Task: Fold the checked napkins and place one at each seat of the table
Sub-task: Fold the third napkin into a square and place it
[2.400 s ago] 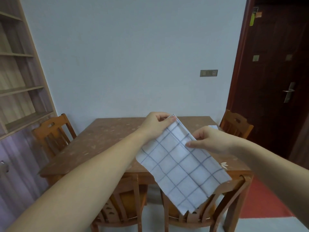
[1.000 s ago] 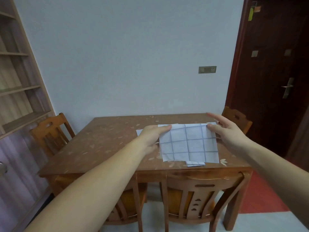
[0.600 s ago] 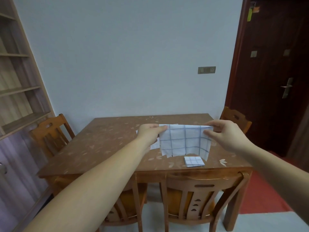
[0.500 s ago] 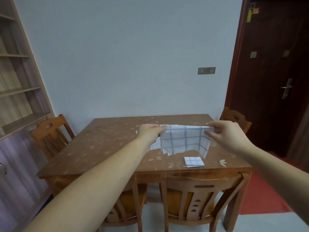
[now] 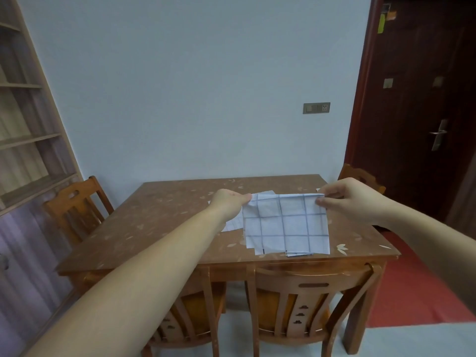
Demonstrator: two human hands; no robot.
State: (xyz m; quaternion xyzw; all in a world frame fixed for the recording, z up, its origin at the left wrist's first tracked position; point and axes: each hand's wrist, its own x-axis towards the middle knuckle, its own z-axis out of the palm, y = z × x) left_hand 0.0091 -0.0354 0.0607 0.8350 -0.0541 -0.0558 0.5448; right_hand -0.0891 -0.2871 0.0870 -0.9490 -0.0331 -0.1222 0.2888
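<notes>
From the head camera, the checked napkin (image 5: 286, 225) is spread over the right half of the tabletop (image 5: 159, 222). The left hand (image 5: 231, 202) pinches its far left corner and the right hand (image 5: 353, 199) pinches its far right corner. On both hands the fingers (image 5: 325, 202) are closed tight on the cloth edge, which is pulled straight between them. The rest slopes down toward the near side, in front of the right-hand chair (image 5: 309, 287). I'd say this is the fold in hand: the sheet is laid out and squared, and the next move calls for bringing one edge across onto the opposite one, corners matched, before pressing the crease. A small folded napkin (image 5: 298, 253) peeks out from under the near edge, mostly covered. A pale sheet (image 5: 233, 225) lies behind the left wrist, probably another napkin, but too much is hidden to be sure. Whether the big napkin lies flat or hangs just above the wood I cannot tell. The far-right chair (image 5: 360, 176) is largely behind the right hand.
</notes>
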